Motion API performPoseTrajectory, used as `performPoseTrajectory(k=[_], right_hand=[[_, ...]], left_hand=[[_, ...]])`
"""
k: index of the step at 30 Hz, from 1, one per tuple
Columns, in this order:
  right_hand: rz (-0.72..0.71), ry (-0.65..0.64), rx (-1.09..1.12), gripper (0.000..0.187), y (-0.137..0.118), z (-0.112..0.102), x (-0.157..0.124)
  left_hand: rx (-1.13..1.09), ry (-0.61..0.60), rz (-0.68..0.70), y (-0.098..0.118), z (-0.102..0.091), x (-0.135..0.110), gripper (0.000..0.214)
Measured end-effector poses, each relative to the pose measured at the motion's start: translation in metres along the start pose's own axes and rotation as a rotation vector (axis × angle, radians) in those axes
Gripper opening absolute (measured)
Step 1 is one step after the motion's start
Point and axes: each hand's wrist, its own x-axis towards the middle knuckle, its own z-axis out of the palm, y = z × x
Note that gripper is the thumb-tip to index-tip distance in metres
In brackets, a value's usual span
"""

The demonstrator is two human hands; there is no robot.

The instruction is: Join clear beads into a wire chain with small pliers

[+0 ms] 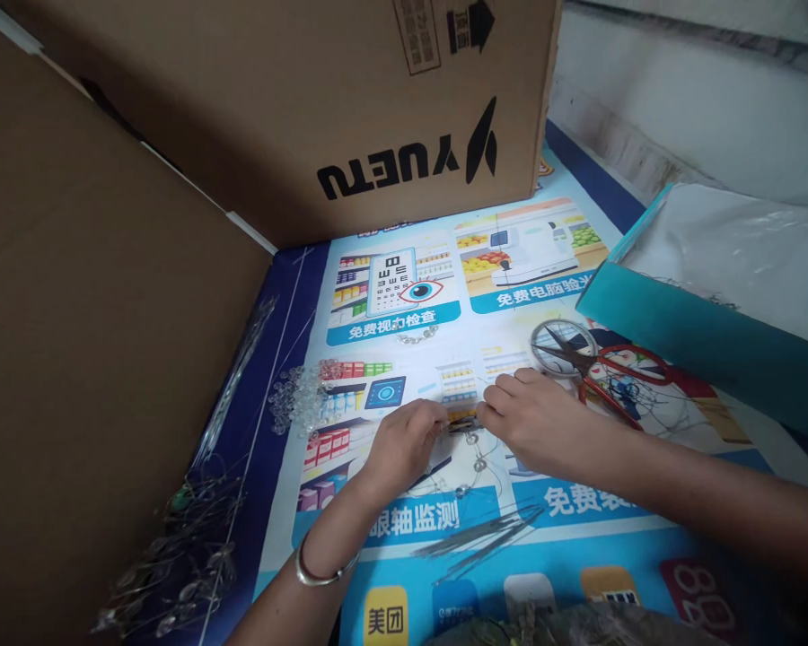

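Grey-wired beaded strand [479,465]: on the printed sheet, its near part curving from my fingertips toward my body, clear beads spaced along the bend.
Long axis: the short dark span between my hands runs roughly left to right; below it the beads bow rightward, then back leftward.
Cardboard [410,152]: a tall edge at my far side and left, well apart from my fingers.
Teal box [700,332]: bounds the right, beyond my right forearm.
Scissors [587,361]: just past my right hand, blades pointing away and left.
Sheet room: printed surface stretches ahead of my knuckles, with loose beads [303,399] to the left and wire lengths [481,534] nearer me.
Left hand [408,444]: fingers pinched at the strand's left end.
Right hand [531,417]: fingers pinched at its right end; exact contact too small to tell.
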Motion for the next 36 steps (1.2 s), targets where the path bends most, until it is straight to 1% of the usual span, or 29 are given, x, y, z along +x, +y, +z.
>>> performPoseTrajectory(k=[5,9,14,18,23,26,30,33,36], right_hand=[[-0.108,-0.011,-0.003,0.012,0.008,-0.007,0.010],[-0.194,-0.048,-0.013,0.011,0.015,-0.017,0.020],[-0.228,-0.098,-0.034,0.012,0.016,-0.027,0.028],[-0.233,-0.146,-0.044,0.011,0.014,-0.033,0.028],[-0.181,-0.170,-0.051,0.014,0.011,-0.031,0.025],[-0.120,-0.152,-0.021,0.012,0.009,-0.026,0.019],[-0.041,-0.134,-0.006,0.011,0.003,-0.018,0.009],[0.037,-0.125,0.033,0.012,-0.004,-0.010,0.001],[0.144,-0.100,0.077,0.014,-0.011,0.000,-0.007]], left_hand=[[-0.014,-0.016,0.017,-0.001,-0.001,0.000,0.014],[0.020,-0.047,0.014,0.003,-0.003,0.003,0.016],[0.095,-0.089,0.006,0.006,-0.005,0.006,0.016],[0.129,-0.081,0.001,0.006,-0.004,0.004,0.016],[0.130,-0.034,-0.033,0.003,0.002,0.000,0.017],[0.101,-0.040,-0.079,0.003,0.004,-0.001,0.015],[0.001,-0.051,-0.121,0.004,0.002,-0.001,0.009],[-0.068,-0.058,-0.167,0.007,0.000,-0.001,0.008],[-0.100,-0.042,-0.222,0.009,-0.001,-0.001,0.007]])
